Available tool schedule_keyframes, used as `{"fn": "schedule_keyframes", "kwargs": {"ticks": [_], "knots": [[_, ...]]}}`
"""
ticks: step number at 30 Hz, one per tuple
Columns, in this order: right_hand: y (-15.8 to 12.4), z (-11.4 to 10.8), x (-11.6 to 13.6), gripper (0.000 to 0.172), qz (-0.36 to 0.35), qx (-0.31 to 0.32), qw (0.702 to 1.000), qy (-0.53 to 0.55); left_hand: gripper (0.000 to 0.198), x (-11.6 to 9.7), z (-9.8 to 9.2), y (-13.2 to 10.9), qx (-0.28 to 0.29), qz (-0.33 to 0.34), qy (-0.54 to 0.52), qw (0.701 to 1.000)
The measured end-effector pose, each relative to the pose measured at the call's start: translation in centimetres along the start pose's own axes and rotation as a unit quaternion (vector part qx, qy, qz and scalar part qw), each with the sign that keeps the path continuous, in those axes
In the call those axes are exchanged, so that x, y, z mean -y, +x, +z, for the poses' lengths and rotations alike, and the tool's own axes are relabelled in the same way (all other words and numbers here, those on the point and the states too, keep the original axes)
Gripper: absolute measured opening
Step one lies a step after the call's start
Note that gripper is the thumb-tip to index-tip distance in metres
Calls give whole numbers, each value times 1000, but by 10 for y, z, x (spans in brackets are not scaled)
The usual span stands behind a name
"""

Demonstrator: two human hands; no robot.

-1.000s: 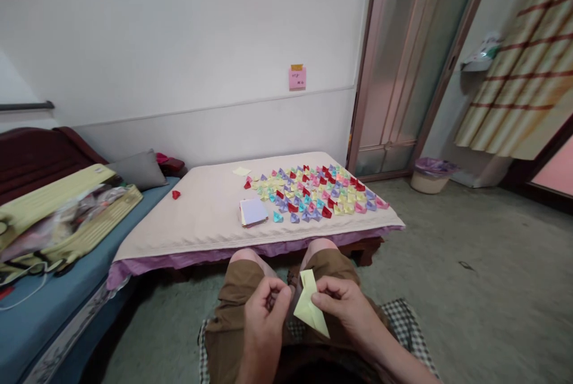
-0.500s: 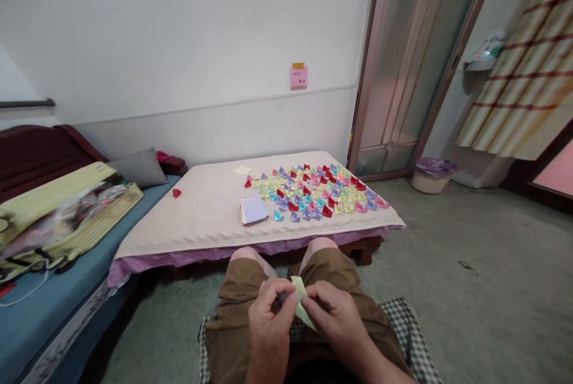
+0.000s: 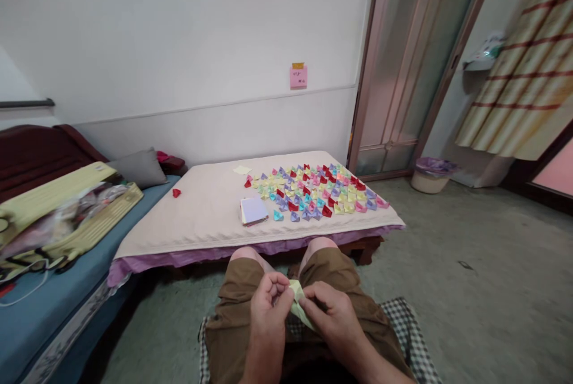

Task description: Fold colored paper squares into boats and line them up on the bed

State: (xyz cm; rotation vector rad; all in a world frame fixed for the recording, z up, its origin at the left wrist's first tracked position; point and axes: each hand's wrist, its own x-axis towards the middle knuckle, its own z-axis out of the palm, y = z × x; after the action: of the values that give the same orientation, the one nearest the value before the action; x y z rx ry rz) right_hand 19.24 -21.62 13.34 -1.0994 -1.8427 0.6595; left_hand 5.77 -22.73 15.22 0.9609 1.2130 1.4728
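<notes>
A pale yellow-green piece of folded paper (image 3: pixel 301 313) is held over my lap between both hands. My left hand (image 3: pixel 271 303) pinches its upper left edge between thumb and fingers. On the other side, my right hand (image 3: pixel 330 310) grips the right edge with thumb and forefinger. Part of the paper is hidden behind the fingers. Beyond my knees, many small folded paper boats (image 3: pixel 308 190) in red, purple, yellow, pink and blue cover the right half of a low bed. Left of them lies a stack of square paper (image 3: pixel 254 211), a lilac sheet on top.
The low bed (image 3: pixel 197 217) has a cream cover. Pale yellow sheets (image 3: pixel 242 170) lie near its back edge, a small red folded piece (image 3: pixel 176 193) at left. An open yellow suitcase (image 3: pixel 111 208) rests on the blue bed. A lined bin (image 3: pixel 432 175) stands on the right.
The top of the paper has gone from a narrow strip to a wider, angled shape. My left hand has shifted slightly, its fingers curling more; the bed looks the same.
</notes>
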Motion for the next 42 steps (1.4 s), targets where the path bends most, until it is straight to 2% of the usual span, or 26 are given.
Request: {"fn": "schedule_keyframes", "kwargs": {"ticks": [2, 5, 15, 21, 24, 27, 30, 37, 42], "knots": [[0, 1, 0, 25, 11, 2, 1000, 11, 18, 2, -1, 2, 9, -15, -14, 1000], [-1, 3, 0, 25, 3, -9, 1000, -10, 16, 4, 0, 2, -11, -8, 8, 1000], [-4, 6, -3, 25, -116, -46, 983, -132, 19, -2, 10, -2, -68, 2, 82, 994], [-5, 8, -1, 25, -155, -58, 972, -168, 14, -3, 10, -6, -78, 74, 170, 980], [-4, 6, -1, 25, -126, -37, 983, -131, 16, -3, 5, -6, -42, 110, 183, 976], [-2, 4, -2, 28, -31, 5, 999, -25, 15, -3, 0, -3, 3, 120, 171, 978], [0, 2, -2, 31, 44, 34, 996, 67, 13, 0, -3, 1, 8, 104, 161, 981], [0, 1, -2, 22, 18, 56, 997, 47, 8, 6, -3, 7, -10, 46, 140, 989], [0, -1, -3, 17, 74, 80, 987, 119, 13, 5, -1, 2, -17, -43, 17, 999]]}}
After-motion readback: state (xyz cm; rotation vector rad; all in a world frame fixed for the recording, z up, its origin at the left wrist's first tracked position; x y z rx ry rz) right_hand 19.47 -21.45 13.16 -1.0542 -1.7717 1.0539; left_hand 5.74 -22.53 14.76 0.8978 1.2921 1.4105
